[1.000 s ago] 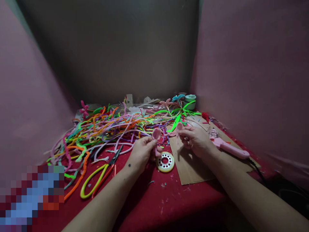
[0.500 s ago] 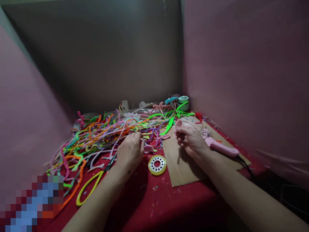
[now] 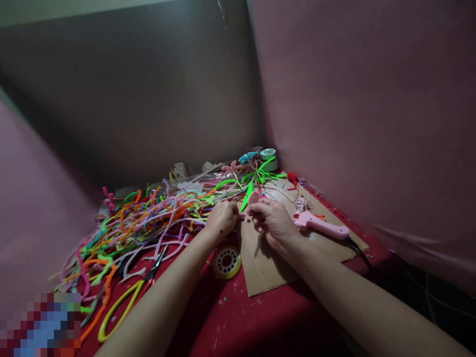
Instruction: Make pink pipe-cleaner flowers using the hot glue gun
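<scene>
Between the fingertips of my right hand is a pink pipe-cleaner flower piece, its loops standing above the fingers. My left hand has come close on the left, fingers closed in a pinch on a small pink pipe-cleaner petal, mostly covered by the fingers. The two pink pieces nearly meet; whether they touch I cannot tell. Both hands are over the left part of a brown board. A pink glue gun lies on the board beside my right hand.
A heap of coloured pipe cleaners spreads on the left. Scissors with yellow handles lie before it. A yellow tape roll sits below my left wrist. Finished-looking flowers, green leaves and a lidded jar stand at the back.
My left hand has moved from the pile's edge to my right hand, now with a pink petal in its pinch. My right hand still holds its pink piece. The view has shifted slightly.
</scene>
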Demonstrator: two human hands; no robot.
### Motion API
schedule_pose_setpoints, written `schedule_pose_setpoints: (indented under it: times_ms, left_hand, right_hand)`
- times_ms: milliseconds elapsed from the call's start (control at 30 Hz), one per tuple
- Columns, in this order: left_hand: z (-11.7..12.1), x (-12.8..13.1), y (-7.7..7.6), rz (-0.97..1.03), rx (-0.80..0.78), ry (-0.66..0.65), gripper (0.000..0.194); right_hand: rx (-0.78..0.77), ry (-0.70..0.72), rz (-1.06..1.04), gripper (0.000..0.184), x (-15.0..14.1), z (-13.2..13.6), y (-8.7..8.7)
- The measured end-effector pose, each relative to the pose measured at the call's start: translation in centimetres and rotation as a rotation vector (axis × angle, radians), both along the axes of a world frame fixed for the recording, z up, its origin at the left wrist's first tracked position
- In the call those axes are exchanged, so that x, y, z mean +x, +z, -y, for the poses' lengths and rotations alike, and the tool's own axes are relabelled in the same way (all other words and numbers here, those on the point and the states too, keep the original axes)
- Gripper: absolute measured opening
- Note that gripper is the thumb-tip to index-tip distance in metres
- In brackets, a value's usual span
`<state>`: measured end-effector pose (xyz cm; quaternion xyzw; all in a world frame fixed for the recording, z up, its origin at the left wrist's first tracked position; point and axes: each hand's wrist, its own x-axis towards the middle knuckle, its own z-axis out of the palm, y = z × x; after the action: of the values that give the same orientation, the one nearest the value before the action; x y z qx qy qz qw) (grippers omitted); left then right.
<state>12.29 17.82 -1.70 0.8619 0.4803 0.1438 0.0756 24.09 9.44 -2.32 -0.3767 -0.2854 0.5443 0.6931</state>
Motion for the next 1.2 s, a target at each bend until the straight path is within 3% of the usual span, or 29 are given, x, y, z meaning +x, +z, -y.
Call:
schedule_pose_setpoints:
  times_ms: [233,433,567,733,933,1200]
  left_hand:
    - [1.9,-1.6,1.5,0.328,-0.183,0.048,0.023]
    - [4.6,-3.2,2.1,0.928,-0.743,0.037,0.016]
    - [5.5,-3.9,1.6,1.099,-0.907,0.034,0.016]
    - [5.7,-4.2,0.6,1.195,-0.945,0.111,0.018]
    - [6.2,-3.8,0.7,1.199,-0.972,0.077,0.017]
    - [6.6,-3.4,0.3,1.224,-0.999,0.006,0.016]
  right_hand:
    - [-0.032,0.013,0.107,0.008,0.0,0.1,-0.4]
    - [-0.03,0.103,0.212,0.006,-0.1,-0.1,-1.2]
    - [-0.052,0.13,0.262,0.008,-0.1,-0.2,-1.4]
    - [-0.046,0.19,0.28,0.016,-0.4,0.1,-1.3]
    - [-0.012,0.292,0.326,0.016,-0.3,0.2,-1.4]
    - [0.003,0.262,0.376,0.019,-0.5,0.9,-0.6]
